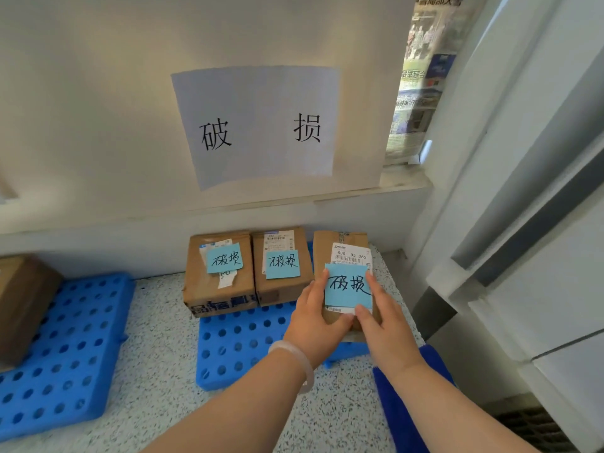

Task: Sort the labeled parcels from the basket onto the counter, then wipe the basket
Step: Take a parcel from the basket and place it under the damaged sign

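Observation:
Three brown cardboard parcels with blue sticky notes stand in a row on a blue perforated pallet [235,348] against the wall. The left parcel [217,279] and the middle parcel [281,273] stand free. The right parcel [343,253] is held from both sides: my left hand [313,318] grips its left edge and my right hand [382,328] grips its right edge, thumbs on the near end by its blue note [348,286]. No basket is in view.
A paper sign [258,125] with two handwritten characters hangs on the wall above. A second blue pallet [65,354] at the left carries another brown box [23,305]. A blue cloth [402,403] lies under my right forearm. The speckled counter [163,371] ends at the right.

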{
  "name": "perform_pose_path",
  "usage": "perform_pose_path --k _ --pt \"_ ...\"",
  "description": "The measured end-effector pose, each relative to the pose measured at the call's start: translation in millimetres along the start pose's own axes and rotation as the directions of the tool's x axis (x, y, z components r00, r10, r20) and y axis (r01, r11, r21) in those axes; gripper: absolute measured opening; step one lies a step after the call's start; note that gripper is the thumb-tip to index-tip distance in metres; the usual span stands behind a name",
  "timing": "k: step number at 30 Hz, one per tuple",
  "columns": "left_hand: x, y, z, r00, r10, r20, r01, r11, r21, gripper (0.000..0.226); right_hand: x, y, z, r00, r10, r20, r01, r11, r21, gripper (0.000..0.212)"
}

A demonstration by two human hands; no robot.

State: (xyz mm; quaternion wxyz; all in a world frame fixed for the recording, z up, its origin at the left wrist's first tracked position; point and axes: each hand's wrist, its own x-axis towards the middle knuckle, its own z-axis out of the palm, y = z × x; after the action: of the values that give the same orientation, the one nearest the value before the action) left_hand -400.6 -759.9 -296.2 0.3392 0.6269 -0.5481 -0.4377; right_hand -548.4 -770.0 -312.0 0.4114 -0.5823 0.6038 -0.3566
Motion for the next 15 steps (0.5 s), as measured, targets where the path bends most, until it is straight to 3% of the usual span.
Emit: perform_pose_path --k 8,15 --pt "37.1 -14.4 21.7 0.997 -0.075 0.028 0.075 0.997 0.002 0.088 32.6 27.4 0.6 0.997 0.078 -0.023 -0.079 0.994 -0.074 0.050" --pt "56.1 -41.5 32.4 0.985 -0.164 0.051 0.161 0.986 0.048 0.090 51.1 49.5 14.2 0.982 0.173 0.081 -0.164 0.981 -0.107 0.053"
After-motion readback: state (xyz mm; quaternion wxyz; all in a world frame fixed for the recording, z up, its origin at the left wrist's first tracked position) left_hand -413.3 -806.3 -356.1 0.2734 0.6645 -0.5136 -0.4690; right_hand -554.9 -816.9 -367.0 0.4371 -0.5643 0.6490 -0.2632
